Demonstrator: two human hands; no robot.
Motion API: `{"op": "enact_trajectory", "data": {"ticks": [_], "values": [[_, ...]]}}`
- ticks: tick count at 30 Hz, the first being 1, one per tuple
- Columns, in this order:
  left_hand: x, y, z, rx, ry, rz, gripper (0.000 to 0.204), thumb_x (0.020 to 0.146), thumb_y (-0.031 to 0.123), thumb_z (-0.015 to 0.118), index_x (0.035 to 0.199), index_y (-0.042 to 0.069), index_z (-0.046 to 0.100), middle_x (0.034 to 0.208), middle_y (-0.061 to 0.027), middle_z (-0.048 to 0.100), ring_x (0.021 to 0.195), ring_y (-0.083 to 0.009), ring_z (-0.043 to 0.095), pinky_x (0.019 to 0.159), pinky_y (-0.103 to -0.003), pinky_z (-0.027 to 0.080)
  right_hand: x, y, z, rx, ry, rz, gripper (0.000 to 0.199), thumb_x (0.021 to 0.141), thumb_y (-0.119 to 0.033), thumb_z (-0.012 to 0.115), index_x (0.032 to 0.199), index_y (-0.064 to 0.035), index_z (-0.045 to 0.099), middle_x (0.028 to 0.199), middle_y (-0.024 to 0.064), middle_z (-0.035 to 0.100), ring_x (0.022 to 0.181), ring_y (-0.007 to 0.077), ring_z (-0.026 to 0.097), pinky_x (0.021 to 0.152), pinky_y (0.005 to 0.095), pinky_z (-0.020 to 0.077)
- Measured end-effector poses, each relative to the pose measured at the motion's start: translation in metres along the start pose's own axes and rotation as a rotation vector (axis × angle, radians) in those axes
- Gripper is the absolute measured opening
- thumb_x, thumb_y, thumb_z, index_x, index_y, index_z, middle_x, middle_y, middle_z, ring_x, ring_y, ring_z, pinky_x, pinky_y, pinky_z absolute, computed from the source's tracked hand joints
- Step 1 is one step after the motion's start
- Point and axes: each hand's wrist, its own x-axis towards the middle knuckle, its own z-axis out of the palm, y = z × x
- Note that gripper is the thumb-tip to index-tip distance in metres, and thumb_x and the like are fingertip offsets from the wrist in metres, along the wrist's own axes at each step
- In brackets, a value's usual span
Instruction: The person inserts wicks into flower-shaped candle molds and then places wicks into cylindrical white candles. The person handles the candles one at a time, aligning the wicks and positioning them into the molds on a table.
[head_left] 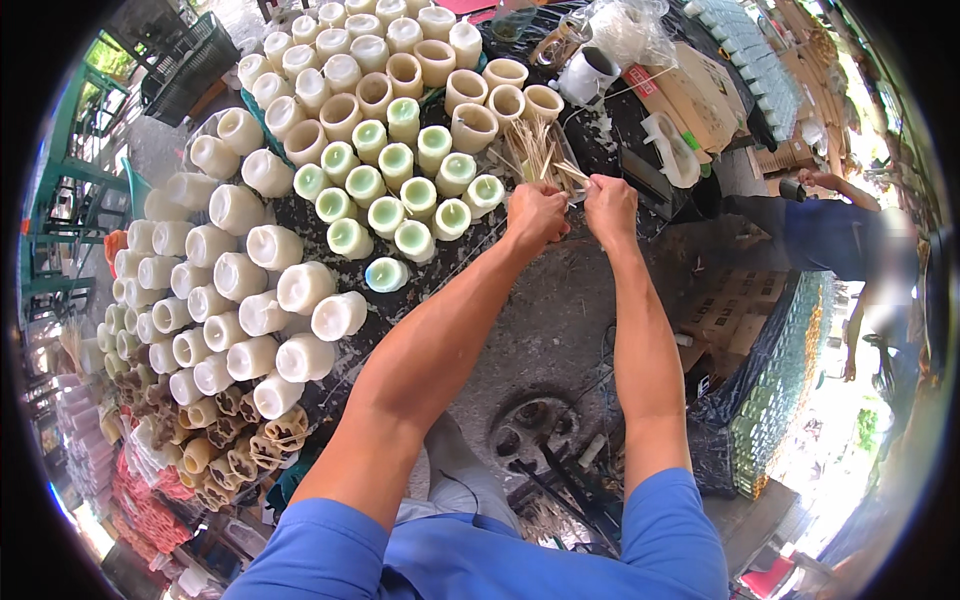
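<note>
Both my arms reach out to the far edge of the dark table. My left hand (538,213) is closed just in front of a bundle of thin pale straw-like strips (535,148); what its fingers hold is hidden. Close to its right, my right hand (610,207) pinches a few pale strips (574,173) that stick out toward the bundle. Left of my hands stand several green-filled pillar candles (417,192) with wicks. A candle with a blue-green top (386,274) sits nearest the table's edge.
White candles (305,288) crowd the left; hollow wax shells (473,127) stand behind the green ones. A white jug (588,75) and cardboard (705,95) lie at back right. Another person (830,235) is at the right. A wheeled metal base (535,425) stands on the floor below.
</note>
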Motion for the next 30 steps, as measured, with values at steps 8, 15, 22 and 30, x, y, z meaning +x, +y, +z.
{"op": "enact_trajectory", "data": {"ticks": [8, 15, 22, 30], "values": [[0.018, -0.017, 0.018, -0.626, -0.168, -0.121, 0.024, 0.112, 0.026, 0.064, 0.112, 0.003, 0.07, 0.096, -0.0073, 0.071, 0.071, -0.0183, 0.069, 0.066, -0.033, 0.06, -0.03, -0.009, 0.011, 0.523, -0.093, 0.324, 0.022, 0.097, -0.015, 0.074, 0.105, 0.0053, 0.081, 0.087, 0.0244, 0.079, 0.081, 0.0309, 0.082, 0.073, 0.042, 0.0613], [0.018, -0.025, 0.011, -0.673, -0.107, -0.118, 0.008, 0.109, 0.011, 0.064, 0.109, 0.003, 0.067, 0.102, -0.011, 0.074, 0.091, -0.0236, 0.075, 0.08, -0.043, 0.064, -0.032, 0.007, 0.032, 0.789, -0.048, 0.424, 0.023, 0.098, -0.01, 0.074, 0.109, 0.0095, 0.08, 0.091, 0.0152, 0.081, 0.074, 0.0171, 0.075, 0.068, 0.0331, 0.0599], [0.012, -0.018, 0.001, -0.591, -0.125, -0.119, 0.009, 0.109, 0.003, 0.057, 0.112, -0.002, 0.063, 0.105, -0.0177, 0.073, 0.095, -0.0306, 0.076, 0.085, -0.048, 0.067, -0.044, -0.004, 0.024, 0.8, 0.0, 0.44, 0.022, 0.101, -0.008, 0.072, 0.112, 0.0089, 0.079, 0.084, 0.0095, 0.078, 0.07, 0.0136, 0.071, 0.062, 0.0313, 0.0584], [0.003, -0.018, -0.018, -0.52, -0.226, -0.106, 0.018, 0.112, 0.006, 0.051, 0.128, -0.001, 0.056, 0.108, -0.0146, 0.07, 0.096, -0.0288, 0.074, 0.089, -0.046, 0.066, -0.043, -0.012, 0.013, 0.756, 0.02, 0.49, 0.025, 0.108, -0.015, 0.066, 0.111, 0.0074, 0.077, 0.084, 0.0059, 0.075, 0.067, 0.0101, 0.066, 0.059, 0.0282, 0.054]]}}
